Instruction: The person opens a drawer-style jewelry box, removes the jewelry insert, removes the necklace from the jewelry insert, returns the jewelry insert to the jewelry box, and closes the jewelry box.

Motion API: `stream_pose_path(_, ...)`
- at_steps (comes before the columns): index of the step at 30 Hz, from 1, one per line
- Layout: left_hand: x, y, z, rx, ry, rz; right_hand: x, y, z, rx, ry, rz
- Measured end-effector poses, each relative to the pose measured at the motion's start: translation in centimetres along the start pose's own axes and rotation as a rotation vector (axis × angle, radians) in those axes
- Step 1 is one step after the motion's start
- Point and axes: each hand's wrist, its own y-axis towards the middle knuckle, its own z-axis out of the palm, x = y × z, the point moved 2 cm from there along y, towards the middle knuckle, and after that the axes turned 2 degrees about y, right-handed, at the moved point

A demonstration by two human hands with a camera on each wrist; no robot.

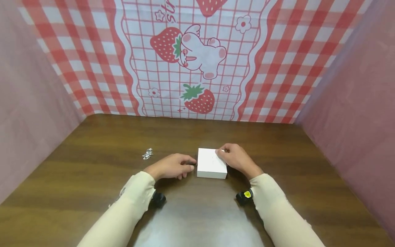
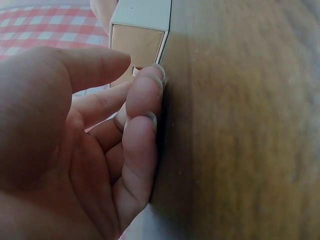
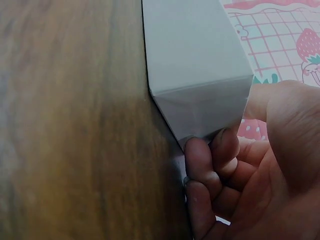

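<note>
A white drawer box (image 1: 211,161) lies flat on the wooden table, in front of the person. In the left wrist view its left end shows a tan drawer front (image 2: 137,45) with a small pale tab (image 2: 136,71), framed by the white sleeve. The right hand (image 1: 237,157) holds the box at its right end, thumb on top and fingertips against the end face. Beside the left end is the left hand (image 1: 172,166), fingers loosely bent and thumb apart. Its fingertips are close to the tab; whether they touch it is hard to tell.
A small heap of shiny silvery pieces (image 1: 147,154), too small to identify, lies on the table (image 1: 108,137) left of the box. A red-and-white strawberry cloth (image 1: 197,68) hangs behind the table, with pink cloth (image 1: 348,85) at both sides.
</note>
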Motion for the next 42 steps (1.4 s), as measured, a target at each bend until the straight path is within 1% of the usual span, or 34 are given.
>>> stream_pose_path(3, 0.6, -0.3, 0.2, -0.005, -0.025, 0.008, 0.1, 0.0, 0.6, -0.002, -0.002, 0.011)
stream_pose_path(7, 0.9, -0.4, 0.2, -0.008, -0.057, 0.02, 0.1, -0.2, 1.1, -0.023, -0.002, 0.017)
stream_pose_path(12, 0.8, -0.3, -0.5, -0.017, -0.088, 0.054, 0.9, 0.0, 0.7, -0.047, -0.013, 0.022)
stream_pose_path(16, 0.8, 0.2, -0.5, -0.007, -0.099, 0.065, 0.6, -0.1, 0.6, -0.055, -0.009, 0.014)
stream_pose_path(20, 0.7, 0.3, -0.6, -0.009, -0.115, 0.055, 0.6, 0.2, 0.4, -0.063, -0.021, 0.0)
stream_pose_path(27, 0.8, 0.2, -0.7, 0.003, -0.141, 0.036, 0.6, 0.3, 0.5, -0.045, -0.021, 0.013)
stream_pose_path(35, 1.1, 0.5, -0.6, 0.01, -0.186, 0.02, 0.5, 0.3, 0.5, -0.046, -0.015, 0.007)
stream_pose_path(42, 1.1, 0.7, -0.4, 0.015, -0.188, 0.018, 0.2, 0.5, 0.4, -0.04, -0.007, 0.019)
